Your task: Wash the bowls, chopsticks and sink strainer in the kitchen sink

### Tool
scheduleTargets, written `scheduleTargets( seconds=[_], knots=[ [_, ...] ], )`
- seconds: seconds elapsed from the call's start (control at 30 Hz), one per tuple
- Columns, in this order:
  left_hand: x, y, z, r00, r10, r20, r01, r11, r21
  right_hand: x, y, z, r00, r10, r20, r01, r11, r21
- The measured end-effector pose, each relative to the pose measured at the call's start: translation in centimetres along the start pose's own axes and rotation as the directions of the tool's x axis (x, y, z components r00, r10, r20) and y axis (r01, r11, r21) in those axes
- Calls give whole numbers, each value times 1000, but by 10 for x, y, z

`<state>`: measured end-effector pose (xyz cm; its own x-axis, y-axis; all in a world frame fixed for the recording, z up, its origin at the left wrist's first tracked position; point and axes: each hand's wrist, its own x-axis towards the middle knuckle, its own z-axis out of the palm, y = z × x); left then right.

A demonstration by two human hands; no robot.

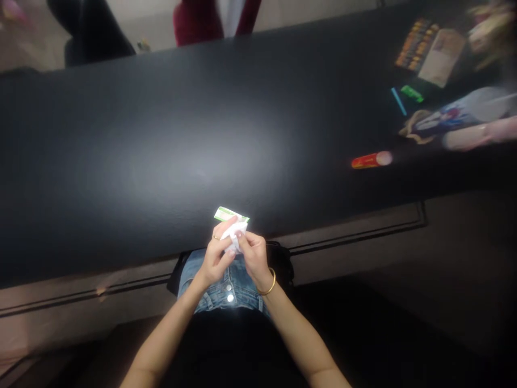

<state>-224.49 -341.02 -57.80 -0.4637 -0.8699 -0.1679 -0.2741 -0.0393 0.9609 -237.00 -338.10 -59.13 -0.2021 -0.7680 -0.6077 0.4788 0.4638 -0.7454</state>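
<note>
Both hands meet at the near edge of the black table, around a crumpled white tissue (pixel 234 236). My left hand (pixel 216 256) wraps its fingers about the tissue from the left. From the other side my right hand (pixel 254 253), with a gold bangle at the wrist, pinches it between thumb and fingers. Just beyond the fingers a flat green-and-white packet (pixel 225 214) shows; its near part is covered by the left fingers and the tissue. Whether the packet is held or lies on the table I cannot tell.
On the black table (pixel 181 134), a red tube with a pale end (pixel 370 160) lies to the right. Farther right are a blue stick (pixel 398 101), a green wrapper (pixel 412 94), a printed pouch (pixel 448 116) and a beige packet (pixel 442 56). A person in dark red (pixel 197 21) is across the table.
</note>
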Motion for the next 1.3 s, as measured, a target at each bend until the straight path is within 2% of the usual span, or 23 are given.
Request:
scheduleTargets(
  seconds=[0.1,0.2,0.27,0.33,0.4,0.47,0.53,0.6,0.67,0.77,0.83,0.87,0.93,1.0,1.07,1.13,1.23,1.3],
  knots=[
    [10,-2,-1,986,-115,-121,94,981,-172,20,-3,1,993,-3,116,7,999,-37],
    [24,-14,-5,946,-257,-197,149,886,-439,48,1,0,964,54,259,-44,998,-43],
    [36,-27,-10,928,-304,-217,140,822,-552,66,8,-1,954,94,284,-82,995,-51],
    [47,-42,-18,907,-316,-277,118,825,-553,82,15,-4,952,131,278,-121,991,-54],
    [57,-57,-29,887,-294,-356,105,879,-466,96,21,-6,951,169,257,-162,985,-52],
    [64,-71,-41,885,-259,-386,102,918,-382,108,25,-7,967,169,188,-165,986,-38],
    [69,-81,-50,895,-242,-375,96,925,-368,120,29,-5,991,115,71,-110,991,-70],
    [72,-87,-55,899,-259,-353,109,913,-393,133,33,-3,998,-1,-59,-11,979,-203],
    [75,-91,-56,896,-292,-334,142,902,-408,145,38,-2,977,-165,-131,94,898,-429],
    [81,-93,-51,882,-337,-330,181,888,-423,160,46,-4,927,-371,-54,218,651,-727],
    [84,-92,-47,874,-348,-338,185,883,-431,164,46,-4,890,-456,2,271,525,-807],
    [85,-92,-46,876,-347,-336,184,883,-432,164,45,-2,875,-484,13,291,504,-813],
    [87,-89,-45,888,-336,-313,182,883,-433,160,39,4,872,-487,46,346,548,-762],
    [88,-84,-45,901,-338,-271,198,878,-435,153,30,14,903,-413,119,387,659,-645],
    [88,-78,-46,903,-362,-233,244,876,-416,146,21,25,925,-330,189,379,757,-532],
    [87,-72,-48,895,-391,-214,291,876,-384,142,14,33,932,-288,223,361,802,-476],
    [86,-67,-49,889,-402,-217,312,881,-356,146,12,33,923,-332,192,383,760,-525],
    [85,-68,-50,885,-408,-226,317,881,-351,157,19,25,899,-421,122,389,637,-666]
  ],
)
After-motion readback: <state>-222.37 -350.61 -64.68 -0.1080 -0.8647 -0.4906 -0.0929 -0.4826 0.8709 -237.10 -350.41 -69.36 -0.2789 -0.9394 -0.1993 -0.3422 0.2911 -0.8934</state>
